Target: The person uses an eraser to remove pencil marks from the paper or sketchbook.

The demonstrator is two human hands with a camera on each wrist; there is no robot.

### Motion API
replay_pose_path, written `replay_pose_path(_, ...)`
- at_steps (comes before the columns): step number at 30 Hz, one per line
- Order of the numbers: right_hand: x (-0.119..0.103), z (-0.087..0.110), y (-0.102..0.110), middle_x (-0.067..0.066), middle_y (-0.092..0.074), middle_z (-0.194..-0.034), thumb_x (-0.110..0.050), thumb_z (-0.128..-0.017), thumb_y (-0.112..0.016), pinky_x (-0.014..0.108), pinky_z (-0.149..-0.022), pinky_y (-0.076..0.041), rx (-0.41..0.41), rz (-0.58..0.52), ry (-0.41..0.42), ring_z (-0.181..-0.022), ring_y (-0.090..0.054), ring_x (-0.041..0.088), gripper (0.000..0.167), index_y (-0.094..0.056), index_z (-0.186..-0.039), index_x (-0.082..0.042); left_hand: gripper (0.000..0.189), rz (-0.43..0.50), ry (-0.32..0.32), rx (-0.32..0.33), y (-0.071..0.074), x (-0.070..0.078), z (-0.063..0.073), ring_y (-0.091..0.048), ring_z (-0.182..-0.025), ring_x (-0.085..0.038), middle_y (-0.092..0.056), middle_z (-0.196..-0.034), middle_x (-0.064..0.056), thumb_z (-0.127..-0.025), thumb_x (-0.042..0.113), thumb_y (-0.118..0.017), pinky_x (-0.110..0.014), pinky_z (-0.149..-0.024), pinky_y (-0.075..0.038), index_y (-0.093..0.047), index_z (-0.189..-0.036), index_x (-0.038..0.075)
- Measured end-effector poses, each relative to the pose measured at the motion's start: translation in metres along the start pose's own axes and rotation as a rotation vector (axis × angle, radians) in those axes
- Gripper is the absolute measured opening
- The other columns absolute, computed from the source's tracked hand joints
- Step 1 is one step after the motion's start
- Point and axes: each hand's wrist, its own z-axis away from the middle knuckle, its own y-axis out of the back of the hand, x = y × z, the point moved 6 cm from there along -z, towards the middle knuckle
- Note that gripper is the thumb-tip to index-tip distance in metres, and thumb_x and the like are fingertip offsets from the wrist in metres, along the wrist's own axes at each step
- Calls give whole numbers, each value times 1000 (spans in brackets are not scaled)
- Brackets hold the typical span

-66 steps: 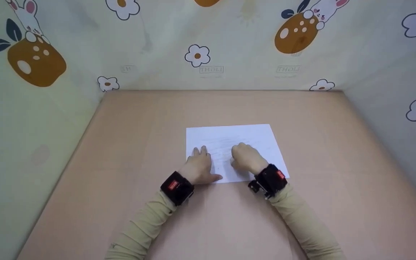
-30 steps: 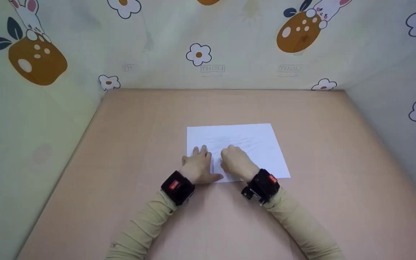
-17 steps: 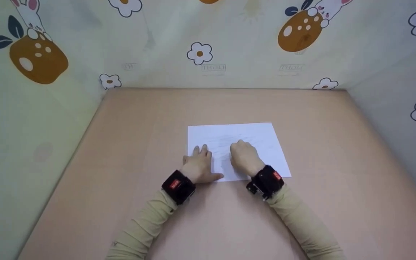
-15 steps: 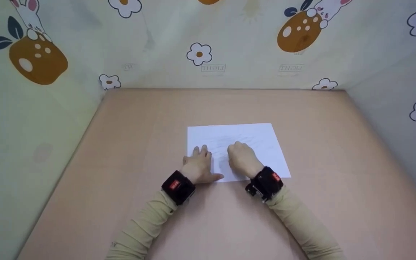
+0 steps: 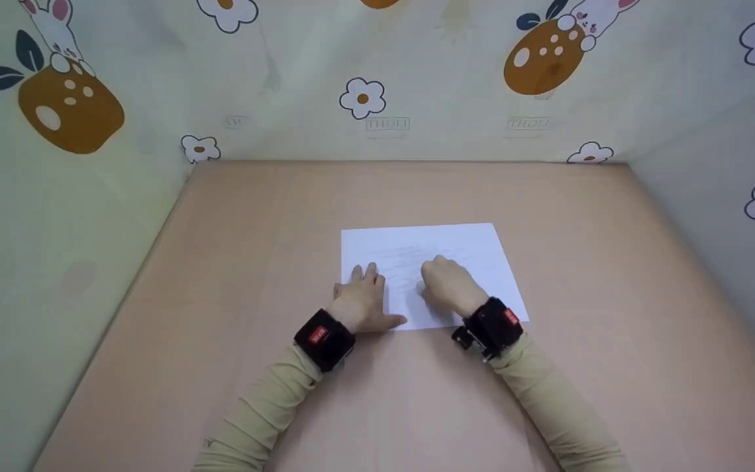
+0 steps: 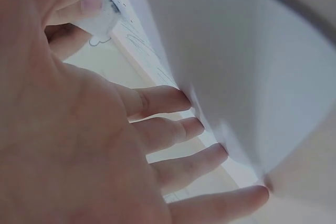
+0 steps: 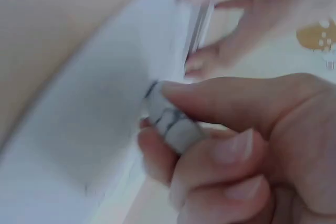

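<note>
A white sheet of paper with faint grey pencil strokes lies on the table. My left hand rests on its lower left part, fingers spread and thumb out to the side. In the left wrist view the fingertips touch the paper. My right hand is over the middle right of the sheet. Between thumb and curled fingers it pinches a small white eraser with dark smudges, its tip at the paper. The head view hides the eraser under the hand; the right wrist view is blurred.
The light brown tabletop extends around the sheet on all sides. Behind it and at both sides hangs pale cloth printed with flowers, rabbits and orange fruit. Each wrist carries a black camera band.
My right hand has shifted left and right across the paper; compared with one second ago it is farther right. The left hand and the sheet have stayed in place.
</note>
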Motion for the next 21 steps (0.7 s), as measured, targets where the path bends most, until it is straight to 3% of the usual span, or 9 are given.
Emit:
replay_pose_path(3,10,1,2,23,-66,-85,0,-79,-61,46,-61,-56,17,50,-113,-72,-65,35,8,-65,-80,6,93,-9,-2,-1,-1,1,0,-23,-144,-37,-25,-156,-17,-81,62,-60,-61,-105,-38,-35,-144,0)
replay_pose_path(5,6,2,0,22,-67,-84,2,-79,-60,46,-60,-57,44,56,-112,-73,-65,36,7,-66,-81,6,93,-13,-3,-2,0,0,0,-23,-144,-37,-25,-156,-18,-81,62,-61,-60,-106,-38,-34,-144,-1)
replay_pose_path(9,-19,2,-8,22,-65,-77,2,-77,-62,46,-57,-56,114,32,10,-67,-64,37,5,-65,-75,6,91,-3,-12,0,-1,-1,2,-23,-143,-39,-25,-155,-19,-81,60,-61,-59,-107,-37,-36,-143,-2)
replay_pose_path(12,-36,1,-16,18,-62,-69,-2,-80,-64,42,-53,-53,119,-55,103,-59,-59,30,14,-62,-68,4,88,22,-30,29,0,-2,4,-26,-142,-41,-28,-154,-21,-80,56,-65,-61,-105,-38,-39,-140,-4)
replay_pose_path(14,-40,1,-18,17,-61,-67,-5,-82,-64,40,-53,-52,100,-113,122,-58,-56,27,18,-61,-66,3,87,24,-32,30,0,-2,4,-26,-142,-41,-28,-154,-21,-80,55,-65,-61,-105,-38,-39,-140,-4)
replay_pose_path(17,-36,0,-15,17,-61,-67,-6,-84,-62,40,-52,-52,87,-130,87,-57,-55,27,20,-61,-66,3,88,16,-30,19,0,-1,4,-24,-143,-41,-27,-155,-20,-81,56,-63,-61,-106,-37,-38,-141,-3)
replay_pose_path(21,-20,1,-7,22,-66,-76,1,-80,-61,45,-55,-55,134,-14,-75,-65,-64,34,8,-66,-75,6,90,-11,-19,-3,1,1,3,-22,-144,-38,-25,-156,-18,-82,60,-60,-58,-107,-37,-35,-143,-1)
